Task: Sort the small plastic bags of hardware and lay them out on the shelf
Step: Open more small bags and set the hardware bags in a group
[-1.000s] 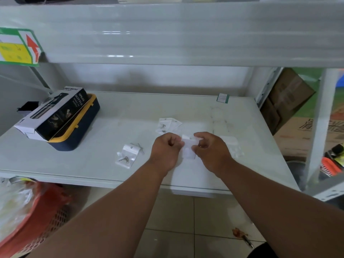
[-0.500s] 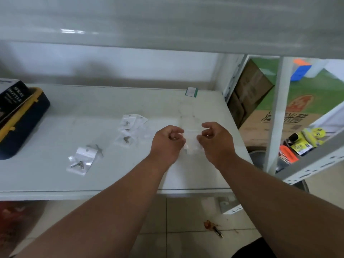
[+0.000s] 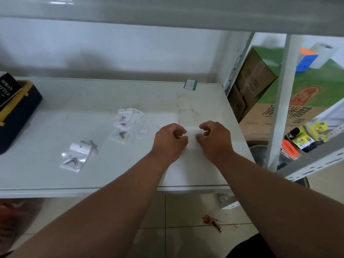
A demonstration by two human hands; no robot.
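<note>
open shelf middle, toolbox far left — bags scattered

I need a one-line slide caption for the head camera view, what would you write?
Both hands, left and right, pinch one small plastic bag over the white shelf; other hardware bags lie leftward.

bare forearms, no sleeves, no gloves

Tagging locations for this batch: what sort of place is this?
Probably a shop stockroom or storage area. White metal shelving holds small bags of hardware, taped cardboard cartons are stacked beside it, and packaged goods sit on a neighbouring rack.
</note>
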